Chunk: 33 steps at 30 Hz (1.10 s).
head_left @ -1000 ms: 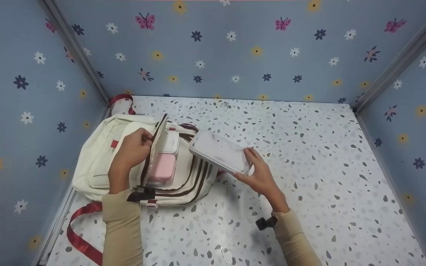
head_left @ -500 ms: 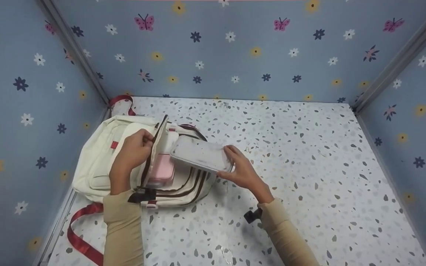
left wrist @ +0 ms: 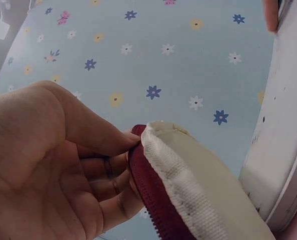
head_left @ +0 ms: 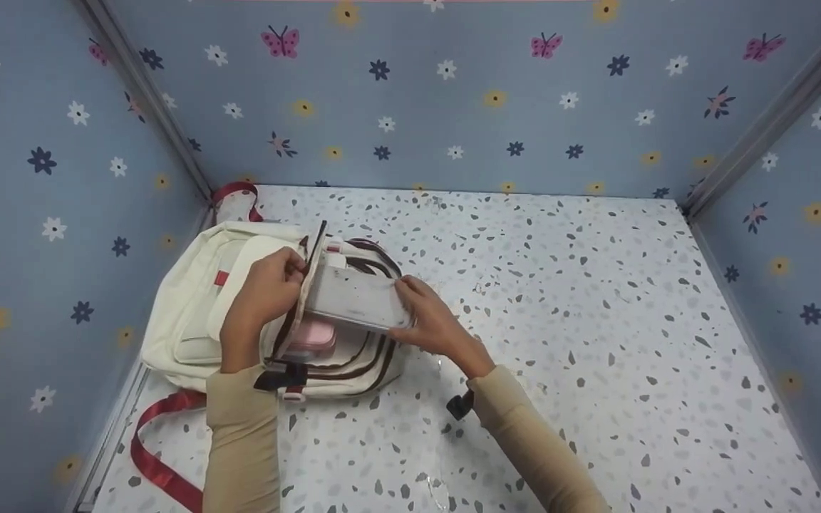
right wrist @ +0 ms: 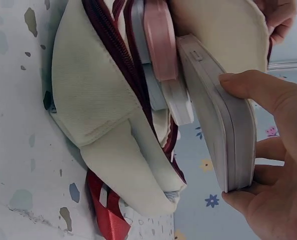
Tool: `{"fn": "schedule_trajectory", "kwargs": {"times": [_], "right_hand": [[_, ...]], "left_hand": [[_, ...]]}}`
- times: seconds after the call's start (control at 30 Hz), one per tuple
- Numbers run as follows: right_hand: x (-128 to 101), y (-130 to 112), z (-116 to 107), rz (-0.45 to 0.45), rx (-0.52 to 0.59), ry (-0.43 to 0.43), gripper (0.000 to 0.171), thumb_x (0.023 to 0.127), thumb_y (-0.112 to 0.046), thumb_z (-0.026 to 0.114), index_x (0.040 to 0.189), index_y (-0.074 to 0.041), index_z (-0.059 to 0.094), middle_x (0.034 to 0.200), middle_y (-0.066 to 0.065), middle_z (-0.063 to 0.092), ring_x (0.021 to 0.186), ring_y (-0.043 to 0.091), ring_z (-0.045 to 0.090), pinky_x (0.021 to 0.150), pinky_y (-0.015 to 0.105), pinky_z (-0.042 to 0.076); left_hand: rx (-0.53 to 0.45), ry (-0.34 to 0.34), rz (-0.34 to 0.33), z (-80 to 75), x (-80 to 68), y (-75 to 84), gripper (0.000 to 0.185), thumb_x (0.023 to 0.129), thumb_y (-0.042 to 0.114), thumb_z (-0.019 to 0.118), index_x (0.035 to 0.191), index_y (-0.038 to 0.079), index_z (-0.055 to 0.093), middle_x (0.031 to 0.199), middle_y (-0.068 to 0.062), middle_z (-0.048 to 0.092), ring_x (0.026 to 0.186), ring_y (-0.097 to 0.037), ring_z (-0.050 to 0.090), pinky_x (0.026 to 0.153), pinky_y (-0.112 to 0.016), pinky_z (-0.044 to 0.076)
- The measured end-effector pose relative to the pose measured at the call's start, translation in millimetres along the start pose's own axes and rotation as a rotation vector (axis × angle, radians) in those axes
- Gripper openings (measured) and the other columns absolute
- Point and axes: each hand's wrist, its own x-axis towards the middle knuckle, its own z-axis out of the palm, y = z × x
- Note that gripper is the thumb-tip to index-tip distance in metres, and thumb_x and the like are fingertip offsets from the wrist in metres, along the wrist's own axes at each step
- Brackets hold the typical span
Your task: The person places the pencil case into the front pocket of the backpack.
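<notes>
Overhead, a cream backpack [head_left: 189,299] lies at the desk's [head_left: 560,299] left edge, against the left wall, w/ its main pocket gaping to the right. Left hand [head_left: 264,292] pinches the zip-edged flap [head_left: 308,274] and holds it up; left-wrist view shows thumb and fingers closed on the flap's cream rim and dark red zip. Right hand [head_left: 432,324] grips a flat white box [head_left: 353,303] by its near end, thumb on one face, fingers under the other. The box's far end sits at the pocket mouth, just beside the raised flap. Right-wrist view: a pink case [right wrist: 161,37] and a white case [right wrist: 176,97] stand edge-on inside, touching the box's side, so little slack is left in the opening. Desk room is wide to the right and front. A red strap [head_left: 157,456] trails off the front-left corner, cut off by the frame. Pocket depth hidden; box's far end partly masked by the flap.
</notes>
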Motion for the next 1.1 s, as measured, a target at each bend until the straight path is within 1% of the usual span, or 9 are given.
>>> {"fn": "schedule_trajectory", "kwargs": {"times": [0.13, 0.33, 0.43, 0.57, 0.67, 0.77, 0.93, 1.1], "right_hand": [[8.8, -1.3, 4.2, -0.011, -0.024, -0.002, 0.086, 0.075, -0.028, 0.077, 0.146, -0.003, 0.036, 0.148, 0.02, 0.036, 0.138, 0.031, 0.034, 0.113, 0.04, 0.029], [25.5, -7.2, 11.6, 0.009, -0.033, -0.019, 0.087, 0.074, -0.029, 0.078, 0.147, -0.005, 0.036, 0.152, 0.016, 0.033, 0.139, 0.03, 0.032, 0.113, 0.04, 0.028], [35.5, -7.9, 18.0, -0.029, -0.05, -0.016, 0.086, 0.074, -0.028, 0.078, 0.145, -0.003, 0.037, 0.149, 0.017, 0.036, 0.138, 0.029, 0.034, 0.112, 0.039, 0.03], [46.8, -8.1, 27.9, -0.044, -0.072, -0.03, 0.086, 0.075, -0.029, 0.077, 0.146, -0.003, 0.036, 0.148, 0.017, 0.037, 0.138, 0.028, 0.033, 0.112, 0.039, 0.03], [53.8, -10.9, 34.1, -0.035, -0.067, -0.043, 0.088, 0.076, -0.03, 0.077, 0.147, -0.002, 0.034, 0.15, 0.018, 0.035, 0.141, 0.03, 0.03, 0.114, 0.038, 0.027], [61.0, -14.7, 39.0, -0.047, -0.064, -0.045, 0.089, 0.075, -0.031, 0.077, 0.146, 0.0, 0.033, 0.15, 0.019, 0.034, 0.141, 0.031, 0.03, 0.115, 0.036, 0.024], [69.4, -19.4, 42.7, -0.061, -0.077, -0.049, 0.09, 0.075, -0.032, 0.078, 0.146, 0.0, 0.034, 0.149, 0.019, 0.036, 0.14, 0.028, 0.032, 0.116, 0.033, 0.022], [74.8, -22.4, 45.5, -0.087, -0.083, -0.044, 0.089, 0.075, -0.031, 0.078, 0.145, 0.001, 0.035, 0.149, 0.02, 0.037, 0.139, 0.029, 0.033, 0.116, 0.033, 0.022]], "left_hand": [[-0.002, 0.0, 0.013, 3.1, 2.7, 2.8, 0.017, 0.089, -0.001, 0.046, 0.099, -0.006, 0.058, 0.089, -0.018, 0.059, 0.082, -0.027, 0.054, 0.073, -0.037, 0.041], [-0.011, -0.006, 0.033, 4.3, 4.2, 5.0, 0.016, 0.089, -0.001, 0.045, 0.098, -0.005, 0.058, 0.089, -0.018, 0.059, 0.082, -0.028, 0.054, 0.074, -0.038, 0.041], [-0.009, -0.007, 0.032, 4.9, 4.1, 5.0, 0.016, 0.089, -0.001, 0.045, 0.098, -0.005, 0.058, 0.089, -0.018, 0.059, 0.082, -0.027, 0.054, 0.073, -0.037, 0.041], [-0.005, -0.006, 0.033, 6.0, 3.5, 5.0, 0.016, 0.089, -0.001, 0.046, 0.098, -0.004, 0.058, 0.088, -0.017, 0.06, 0.081, -0.027, 0.053, 0.071, -0.036, 0.041], [-0.005, -0.007, 0.027, 6.1, 2.6, 5.5, 0.016, 0.089, -0.001, 0.046, 0.099, -0.004, 0.058, 0.088, -0.017, 0.059, 0.08, -0.027, 0.053, 0.071, -0.036, 0.04], [-0.003, -0.008, 0.021, 5.8, 2.2, 6.0, 0.016, 0.089, -0.001, 0.046, 0.099, -0.003, 0.058, 0.088, -0.016, 0.059, 0.08, -0.027, 0.053, 0.071, -0.036, 0.04], [-0.006, -0.014, 0.018, 5.5, 2.1, 6.9, 0.016, 0.09, 0.0, 0.046, 0.1, -0.004, 0.058, 0.09, -0.017, 0.06, 0.083, -0.028, 0.054, 0.073, -0.038, 0.042], [-0.016, -0.019, 0.016, 5.4, 2.2, 6.7, 0.017, 0.09, 0.0, 0.045, 0.1, -0.004, 0.058, 0.091, -0.018, 0.06, 0.083, -0.028, 0.055, 0.074, -0.038, 0.042]]}}
